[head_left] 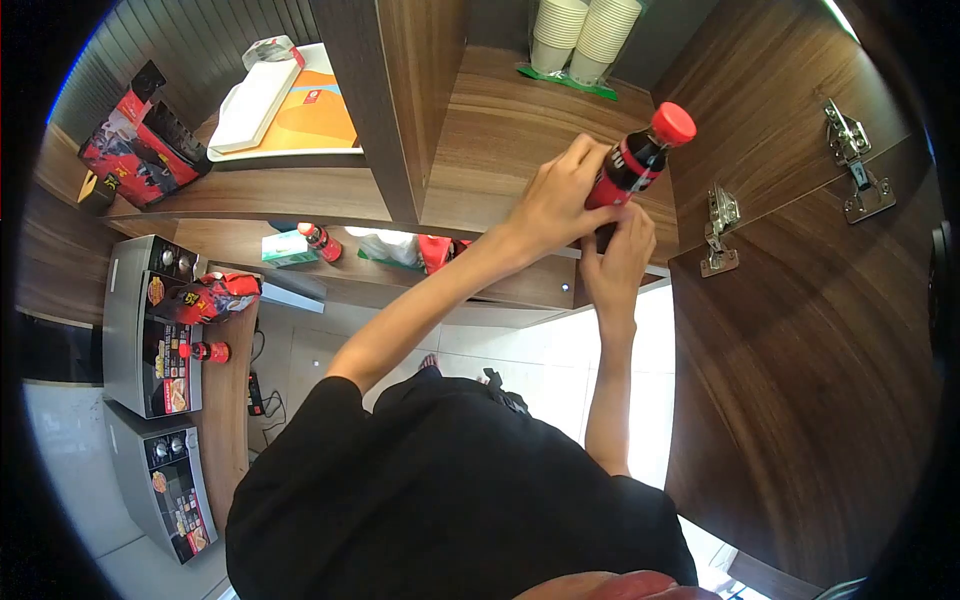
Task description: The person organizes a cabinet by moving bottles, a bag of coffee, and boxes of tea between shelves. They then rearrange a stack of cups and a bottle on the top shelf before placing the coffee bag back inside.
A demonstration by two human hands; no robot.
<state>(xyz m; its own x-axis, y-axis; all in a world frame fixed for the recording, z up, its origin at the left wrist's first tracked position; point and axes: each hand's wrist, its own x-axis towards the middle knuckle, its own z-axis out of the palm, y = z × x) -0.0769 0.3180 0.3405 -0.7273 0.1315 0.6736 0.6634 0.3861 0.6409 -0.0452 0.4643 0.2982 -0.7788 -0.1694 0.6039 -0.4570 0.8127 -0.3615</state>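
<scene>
A cola bottle (632, 165) with a red cap and red label is tilted, its cap pointing to the upper right. My left hand (568, 190) is closed around the bottle's side, thumb across the lower label. Below it, my right hand (622, 248) grips the bottle near its base, which the fingers partly hide. Both hands are at the front of an open cabinet compartment, above its wooden shelf (480, 130). Stacked paper cups (585, 35) in plastic wrapping stand farther back on that shelf.
An open cabinet door (790, 380) with metal hinges (720, 230) is to the right. At left, a white tray (285, 152) and a red bag (145, 150) occupy a shelf. Small ovens (155, 330), another red-capped bottle (207, 351) and one lower-shelf bottle (321, 242) are also there.
</scene>
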